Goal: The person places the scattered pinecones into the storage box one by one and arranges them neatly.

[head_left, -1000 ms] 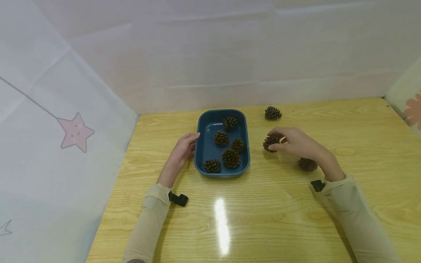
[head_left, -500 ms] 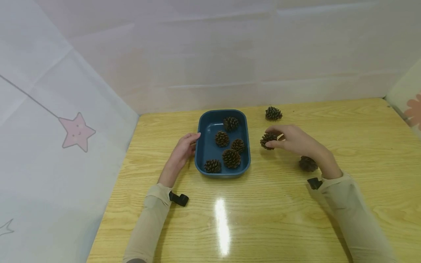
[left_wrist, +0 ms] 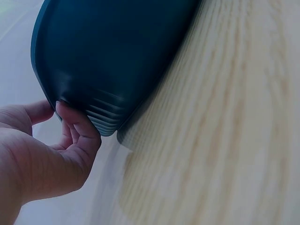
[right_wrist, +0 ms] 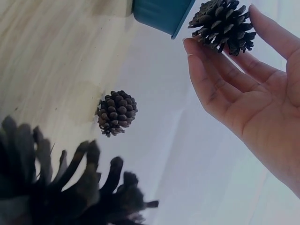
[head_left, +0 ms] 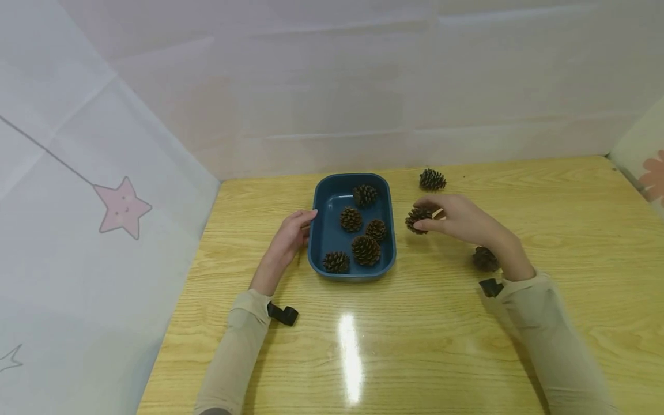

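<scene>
We see right hand [head_left: 459, 218] pinching pine cone [head_left: 418, 220] between thumb and fingers, closer to blue box [head_left: 325, 233] than before, just right of it. Left hand [head_left: 287, 237], fingers bent, holds box side, same spot. Five cones [head_left: 365, 251] inside.

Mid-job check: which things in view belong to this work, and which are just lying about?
In the job:
- Dark-blue rounded rectangular tray, held by left hand
- Five brown, scaly pine cones inside it
- Brown, scaly pine cone held in right hand
- Two loose brown pine cones, probably

Just background:
- Pink star print on white sheet
- Black wrist-worn gear
</scene>
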Demonstrator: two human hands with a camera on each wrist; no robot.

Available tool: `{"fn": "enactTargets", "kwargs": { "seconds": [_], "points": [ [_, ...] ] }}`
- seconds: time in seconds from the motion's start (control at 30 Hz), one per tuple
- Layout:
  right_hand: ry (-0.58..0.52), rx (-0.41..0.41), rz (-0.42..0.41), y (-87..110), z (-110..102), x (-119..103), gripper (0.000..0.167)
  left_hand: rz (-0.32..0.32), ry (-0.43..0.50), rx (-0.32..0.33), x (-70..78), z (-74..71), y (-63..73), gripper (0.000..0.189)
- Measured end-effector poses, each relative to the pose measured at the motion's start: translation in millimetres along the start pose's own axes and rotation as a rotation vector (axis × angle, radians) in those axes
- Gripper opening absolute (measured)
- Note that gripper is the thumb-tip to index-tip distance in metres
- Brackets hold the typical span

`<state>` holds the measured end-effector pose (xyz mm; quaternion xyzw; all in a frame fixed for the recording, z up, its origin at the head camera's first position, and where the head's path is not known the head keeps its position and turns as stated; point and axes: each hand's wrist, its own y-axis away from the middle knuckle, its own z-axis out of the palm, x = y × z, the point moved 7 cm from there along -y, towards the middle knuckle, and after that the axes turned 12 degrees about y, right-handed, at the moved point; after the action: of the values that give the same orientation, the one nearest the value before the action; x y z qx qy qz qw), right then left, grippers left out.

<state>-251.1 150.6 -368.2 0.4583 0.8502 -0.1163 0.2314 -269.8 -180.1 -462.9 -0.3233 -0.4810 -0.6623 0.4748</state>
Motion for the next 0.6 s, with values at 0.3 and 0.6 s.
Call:
{"fn": "enactTargets", "kwargs": {
  "seconds": [0.3, 0.6],
  "points": [
    [0.014, 0.013, -0.016, -4.9, -1, -7, 0.051, 0.005, 0.014, 0.003, -0.7, -0.6, -1.1, 0.024],
    [0.003, 0.037, -0.056, -12.8, -3, -20, 0.046, 0.006, 0.009, 0.010, -1.1, -0.8, -1.1, 0.024]
  ]
}}
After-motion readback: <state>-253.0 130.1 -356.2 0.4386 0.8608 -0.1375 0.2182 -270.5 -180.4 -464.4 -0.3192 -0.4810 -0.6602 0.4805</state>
